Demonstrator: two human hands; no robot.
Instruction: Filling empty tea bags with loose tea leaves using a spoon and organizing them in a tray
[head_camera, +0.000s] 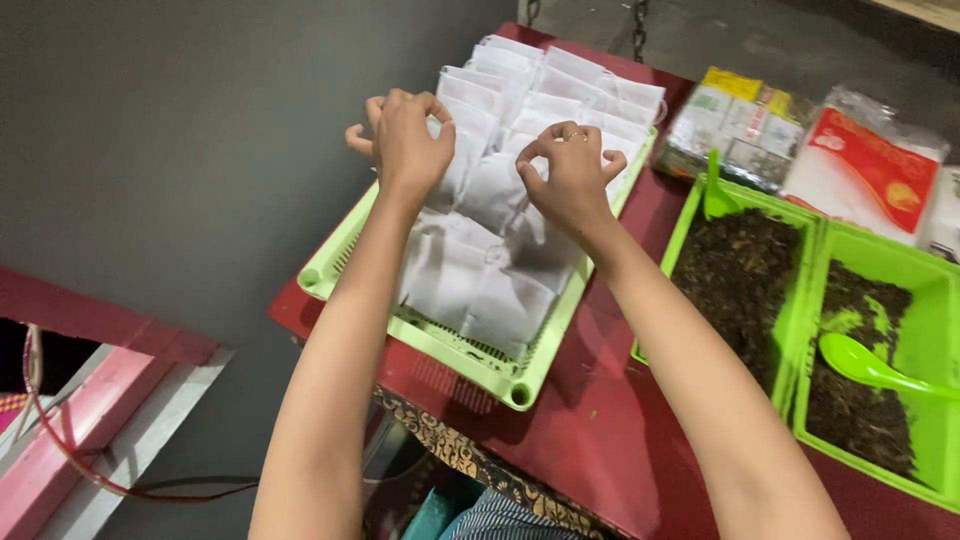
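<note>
My left hand (405, 140) and right hand (572, 172) hover with fingers curled and pinched over white filter pouches (490, 270), which fill a pale green slotted tray (440, 345); I cannot tell whether they grip any pouch. The tray lies on a dark red surface (590, 420). At three o'clock, two green tubs (800, 300) hold dark loose tea, with a green spoon (870, 365) in the farther one. At one o'clock lie sealed packets (860, 165).

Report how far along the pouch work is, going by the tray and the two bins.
Done: the green tray holds rows of plump white pouches. In hand: the left hand and right hand hover over the pouches, fingers pinched; whether they grip a drawstring is too small to tell. Left: both bins hold plenty of dark loose material, with a green spoon resting in one.
</note>
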